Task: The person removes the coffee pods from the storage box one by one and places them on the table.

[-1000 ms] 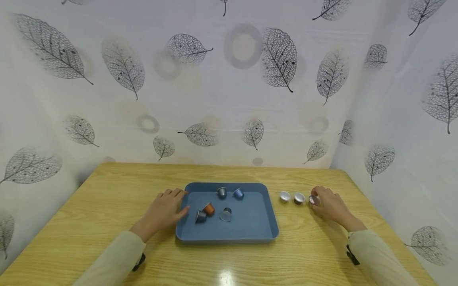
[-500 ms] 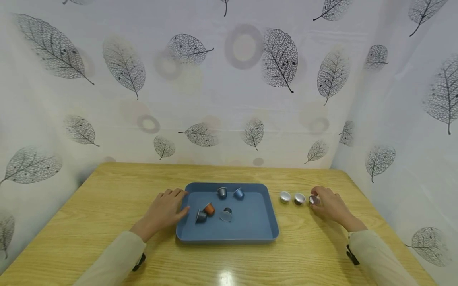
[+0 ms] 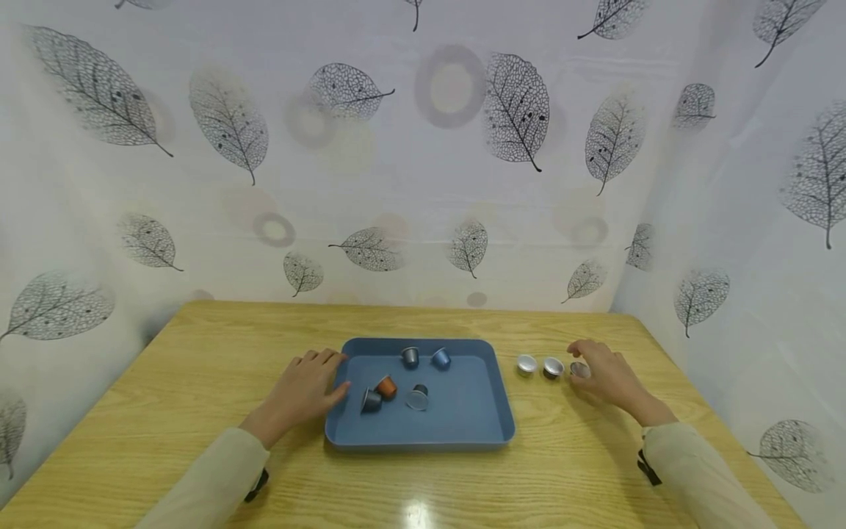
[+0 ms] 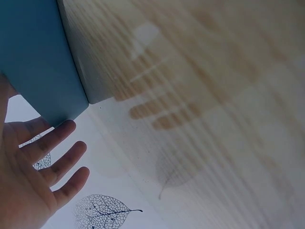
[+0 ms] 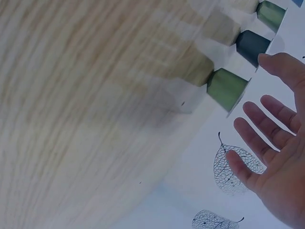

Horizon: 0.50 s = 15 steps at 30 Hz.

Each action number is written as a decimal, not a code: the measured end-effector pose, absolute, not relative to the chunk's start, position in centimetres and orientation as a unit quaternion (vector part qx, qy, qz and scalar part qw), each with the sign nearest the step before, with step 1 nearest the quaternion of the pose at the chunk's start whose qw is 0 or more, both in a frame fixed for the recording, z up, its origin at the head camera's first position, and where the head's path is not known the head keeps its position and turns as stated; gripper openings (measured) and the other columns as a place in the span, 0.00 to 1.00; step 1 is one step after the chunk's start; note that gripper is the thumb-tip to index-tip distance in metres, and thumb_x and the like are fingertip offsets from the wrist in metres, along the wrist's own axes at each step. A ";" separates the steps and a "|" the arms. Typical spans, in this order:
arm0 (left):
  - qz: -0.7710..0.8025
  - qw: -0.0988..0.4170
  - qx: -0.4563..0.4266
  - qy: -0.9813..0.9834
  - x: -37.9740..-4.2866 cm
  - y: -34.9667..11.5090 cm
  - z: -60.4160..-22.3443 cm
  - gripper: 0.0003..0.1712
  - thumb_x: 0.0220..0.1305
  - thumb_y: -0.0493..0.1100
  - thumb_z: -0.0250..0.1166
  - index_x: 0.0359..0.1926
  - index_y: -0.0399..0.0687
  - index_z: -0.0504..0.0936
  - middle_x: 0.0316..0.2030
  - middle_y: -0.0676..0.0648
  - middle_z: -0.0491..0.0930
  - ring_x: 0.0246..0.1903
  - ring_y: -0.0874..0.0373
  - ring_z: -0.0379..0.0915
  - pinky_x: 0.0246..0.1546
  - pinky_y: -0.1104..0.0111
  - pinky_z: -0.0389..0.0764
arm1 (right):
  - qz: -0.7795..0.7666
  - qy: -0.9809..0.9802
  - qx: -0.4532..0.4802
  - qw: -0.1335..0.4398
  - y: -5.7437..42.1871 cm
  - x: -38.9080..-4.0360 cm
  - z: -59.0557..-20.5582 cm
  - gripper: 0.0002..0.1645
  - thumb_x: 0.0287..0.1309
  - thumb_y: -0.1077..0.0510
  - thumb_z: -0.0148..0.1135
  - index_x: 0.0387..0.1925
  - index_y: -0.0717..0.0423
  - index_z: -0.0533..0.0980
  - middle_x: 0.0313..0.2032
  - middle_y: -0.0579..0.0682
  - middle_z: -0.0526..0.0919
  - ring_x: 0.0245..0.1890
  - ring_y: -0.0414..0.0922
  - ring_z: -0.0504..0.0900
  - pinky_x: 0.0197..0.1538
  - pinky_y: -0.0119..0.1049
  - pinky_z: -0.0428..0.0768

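"Right hand (image 3: 609, 377), fingers spread, beside the end green capsule (image 5: 228, 89) on the tabletop (image 3: 562, 470), its thumb hiding part of it."
"And the left hand (image 3: 299, 387)?"
"Fingers apart, at the left rim of the blue tray (image 3: 463, 415); seen from the wrist, its thumb is mostly hidden."

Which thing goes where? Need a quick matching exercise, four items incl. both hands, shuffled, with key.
Things:
1. left hand
2. orange capsule
3. right hand
4. middle capsule of the row

Places:
A. at the end of the row farther from the tray
B. between two green capsules
C. at the tray's left rim
D. inside the tray, next to a dark capsule

Pairs: 1-C, 2-D, 3-A, 4-B
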State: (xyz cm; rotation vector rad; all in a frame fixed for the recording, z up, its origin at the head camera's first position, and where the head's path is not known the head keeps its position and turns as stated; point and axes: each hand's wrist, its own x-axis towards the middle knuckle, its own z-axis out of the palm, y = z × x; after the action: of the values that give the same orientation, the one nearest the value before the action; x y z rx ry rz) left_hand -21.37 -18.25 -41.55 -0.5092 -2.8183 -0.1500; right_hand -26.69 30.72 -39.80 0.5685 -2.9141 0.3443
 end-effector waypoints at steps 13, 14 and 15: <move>-0.051 0.139 -0.177 -0.973 -21.4 -18.2 -41.7 0.26 0.57 0.55 0.60 0.52 0.44 0.75 0.48 0.45 0.76 0.45 0.47 0.72 0.41 0.52 0.73 | 0.110 -0.959 0.237 0.112 27.3 -26.1 -39.2 0.24 0.49 0.55 0.66 0.47 0.62 0.73 0.45 0.57 0.78 0.47 0.57 0.74 0.46 0.56 0.69; -0.050 0.140 -0.178 -0.973 -21.4 -18.3 -41.7 0.26 0.57 0.55 0.60 0.52 0.44 0.75 0.48 0.45 0.76 0.45 0.47 0.72 0.41 0.52 0.73 | 0.110 -0.957 0.241 0.114 27.0 -26.1 -39.2 0.24 0.49 0.55 0.66 0.46 0.61 0.73 0.45 0.57 0.78 0.47 0.56 0.74 0.46 0.56 0.69; -0.050 0.140 -0.178 -0.973 -21.4 -18.3 -41.7 0.26 0.57 0.55 0.60 0.52 0.44 0.75 0.48 0.45 0.76 0.45 0.47 0.72 0.41 0.52 0.73 | 0.107 -0.957 0.245 0.117 26.7 -26.1 -39.2 0.23 0.48 0.55 0.66 0.46 0.61 0.73 0.45 0.56 0.78 0.47 0.56 0.74 0.46 0.56 0.69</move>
State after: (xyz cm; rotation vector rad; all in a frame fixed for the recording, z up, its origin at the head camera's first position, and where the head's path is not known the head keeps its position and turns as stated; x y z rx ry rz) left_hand -21.43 -18.26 -41.69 -0.5141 -2.8103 -0.1434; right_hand -26.08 26.66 -39.16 0.7157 -2.7998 0.3144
